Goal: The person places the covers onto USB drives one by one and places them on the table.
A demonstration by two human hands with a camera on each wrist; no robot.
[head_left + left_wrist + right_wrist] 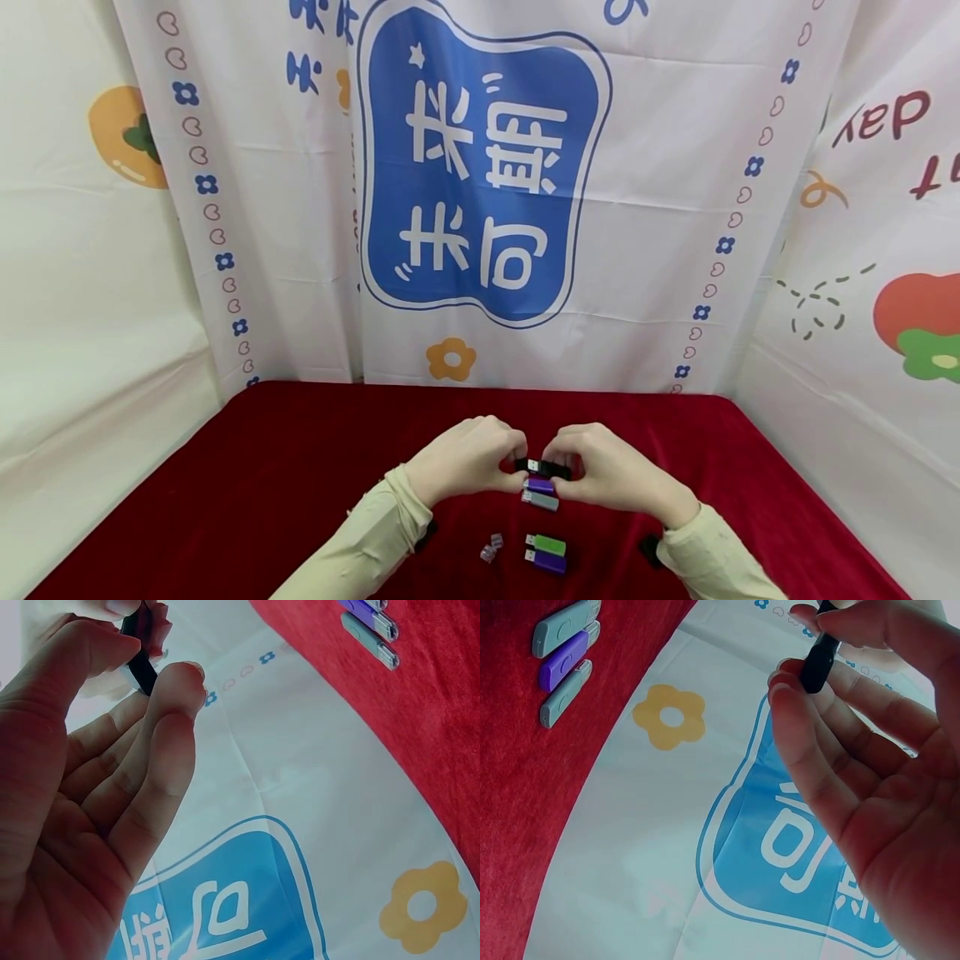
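A white patterned curtain (645, 250), printed with a blue panel, fills the upper part of the head view; a red cloth (315, 433) spreads across the lower part. At lower centre, the right hand (611, 471) clamps its thumb and fingers on a black USB drive (821, 666), whose metal connector points left in the frame. The left hand (472, 458) pinches a black end piece (521, 464) beside that connector (whether it is a separate cap cannot be told). Just below the hands lie a grey drive (543, 502) and a purple drive (541, 486), side by side. Nearer the bottom edge, a second purple drive (550, 563) lies beside a green drive (551, 546). Left of these rest small clear pieces (488, 553), too small to identify.
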